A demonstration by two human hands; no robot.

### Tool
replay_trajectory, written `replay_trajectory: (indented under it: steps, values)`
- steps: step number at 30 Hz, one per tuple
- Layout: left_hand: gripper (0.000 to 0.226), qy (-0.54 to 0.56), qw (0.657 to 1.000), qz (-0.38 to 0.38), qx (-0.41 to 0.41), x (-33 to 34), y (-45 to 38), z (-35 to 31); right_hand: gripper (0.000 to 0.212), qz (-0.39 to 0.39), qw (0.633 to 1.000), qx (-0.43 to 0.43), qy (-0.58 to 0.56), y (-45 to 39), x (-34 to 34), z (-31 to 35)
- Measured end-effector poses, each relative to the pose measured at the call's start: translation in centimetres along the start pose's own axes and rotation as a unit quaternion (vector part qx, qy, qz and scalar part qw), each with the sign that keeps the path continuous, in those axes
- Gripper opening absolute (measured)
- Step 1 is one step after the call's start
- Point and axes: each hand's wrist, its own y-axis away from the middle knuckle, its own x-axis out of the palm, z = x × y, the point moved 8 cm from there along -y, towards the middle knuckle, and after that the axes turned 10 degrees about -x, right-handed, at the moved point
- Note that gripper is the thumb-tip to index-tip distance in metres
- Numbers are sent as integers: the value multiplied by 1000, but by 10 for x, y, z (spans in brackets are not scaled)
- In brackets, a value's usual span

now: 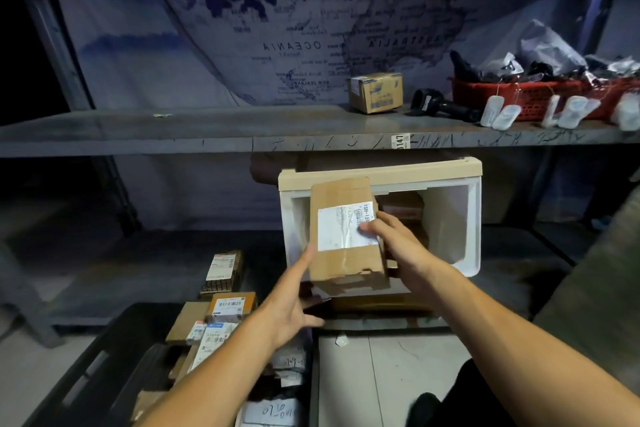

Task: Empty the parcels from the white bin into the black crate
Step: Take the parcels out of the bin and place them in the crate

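Note:
A brown cardboard parcel (341,263) with a white label hangs in front of the white bin (472,218), which lies tipped toward me on the lower shelf. My right hand (394,243) grips the parcel's right side, thumb on the label. My left hand (294,302) is spread with straight fingers against the parcel's lower left corner. More brown parcels show inside the bin, mostly hidden behind the held one. The black crate (100,357) stands on the floor at lower left with several labelled parcels in it.
A grey shelf edge (242,144) runs just above the bin. On it sit a small cardboard box (375,92), a black scanner (436,104) and a red basket (540,94) of bags. A flat box (377,302) lies under the held parcel.

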Motion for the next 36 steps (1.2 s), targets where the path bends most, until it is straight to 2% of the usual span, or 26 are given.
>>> replay_trajectory:
  steps: [2,4,6,9,13,15,18,20,22,24,26,29,36]
  values:
    - [101,-10,998,-49,23,-14,3,-12,53,4,1000,-19,23,2,-6,5]
    - [90,-4,996,-78,52,-23,7,-24,59,37,997,-27,58,5,-7,5]
    - [97,-29,991,-91,92,-26,14,-37,59,84,992,-26,94,8,-3,4]
    - [80,-84,986,-81,118,-25,18,-49,57,158,978,-13,135,13,7,0]
    - [56,-127,990,-2,66,-17,19,-44,52,221,965,-4,139,19,18,-1]
    - [53,-130,991,31,28,-16,20,-36,58,237,962,1,133,21,19,-1]
    - [55,-151,988,39,8,-16,20,-32,63,254,959,13,125,24,18,-3]
    - [59,-146,989,23,10,-19,19,-32,60,229,966,10,118,22,17,-4]
    - [69,-130,991,-6,18,-30,20,-35,60,163,979,4,126,15,11,-3]
    - [81,-103,994,-42,23,-45,21,-36,51,99,985,15,139,10,4,-7]
    - [72,-67,995,-72,22,-58,25,-37,42,61,989,43,124,8,0,-15]
    - [49,-40,993,-112,22,-74,34,-34,46,31,992,70,97,3,6,-22]
    - [34,-24,980,-198,22,-97,53,-30,24,10,996,77,38,-1,47,-19]
